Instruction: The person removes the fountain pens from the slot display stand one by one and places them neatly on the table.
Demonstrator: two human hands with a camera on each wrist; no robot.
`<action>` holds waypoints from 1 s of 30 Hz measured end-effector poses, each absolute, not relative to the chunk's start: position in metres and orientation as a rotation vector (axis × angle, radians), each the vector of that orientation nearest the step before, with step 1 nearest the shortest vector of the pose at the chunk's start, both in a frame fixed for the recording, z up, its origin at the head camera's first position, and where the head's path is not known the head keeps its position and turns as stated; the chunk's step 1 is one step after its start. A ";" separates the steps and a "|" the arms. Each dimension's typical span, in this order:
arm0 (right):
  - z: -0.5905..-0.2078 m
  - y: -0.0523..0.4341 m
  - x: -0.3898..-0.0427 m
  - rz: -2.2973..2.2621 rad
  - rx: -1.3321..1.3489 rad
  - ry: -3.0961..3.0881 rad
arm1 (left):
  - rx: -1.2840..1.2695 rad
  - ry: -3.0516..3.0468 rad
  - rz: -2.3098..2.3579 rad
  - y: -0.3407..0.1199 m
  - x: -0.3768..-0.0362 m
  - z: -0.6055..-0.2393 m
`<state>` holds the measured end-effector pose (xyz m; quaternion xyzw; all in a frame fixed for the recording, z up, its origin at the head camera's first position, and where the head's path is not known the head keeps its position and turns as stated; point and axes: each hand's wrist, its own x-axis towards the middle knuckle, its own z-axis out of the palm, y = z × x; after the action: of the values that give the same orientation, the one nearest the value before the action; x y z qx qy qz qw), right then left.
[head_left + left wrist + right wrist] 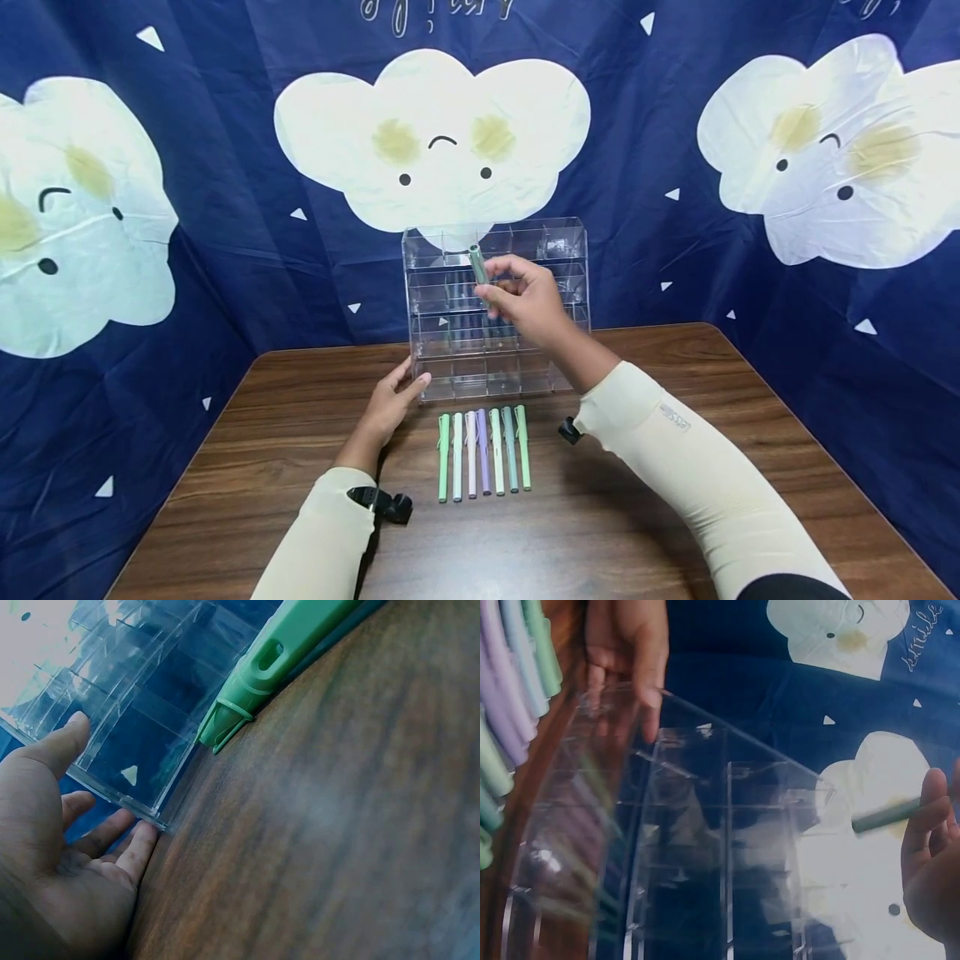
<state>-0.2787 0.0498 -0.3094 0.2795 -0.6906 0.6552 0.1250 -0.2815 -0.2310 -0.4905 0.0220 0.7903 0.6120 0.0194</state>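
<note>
A clear acrylic tiered organizer [558, 242] stands at the back of the wooden table [615, 517]. My right hand [525, 296] is raised in front of it and pinches a grey-green pen [477, 265], also seen as the pen [885, 816] past my fingers [926, 825]. My left hand [390, 404] rests with straight fingers against the organizer's lower left corner [142, 802]; its fingers [112, 840] touch the base. Several pastel pens [483, 450] lie in a row in front of the organizer, a green pen [277, 660] nearest the left hand.
A dark blue cloth with white cloud faces [435, 142] hangs behind and on both sides of the table. The table's front edge and corners lie near my sleeves [675, 450].
</note>
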 end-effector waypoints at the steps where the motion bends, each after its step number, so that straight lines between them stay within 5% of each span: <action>1: -0.313 0.053 -0.278 1.904 0.808 -2.021 | 0.065 2.456 1.896 -0.231 -0.281 -0.490; 30: -0.404 0.102 -0.236 1.922 0.625 -2.479 | 0.025 2.462 1.879 -0.226 -0.286 -0.493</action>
<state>-0.2358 0.1023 -0.4042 0.1955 -0.7746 0.6008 -0.0284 -0.2858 -0.2260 -0.4927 0.0082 0.7947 0.6066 0.0220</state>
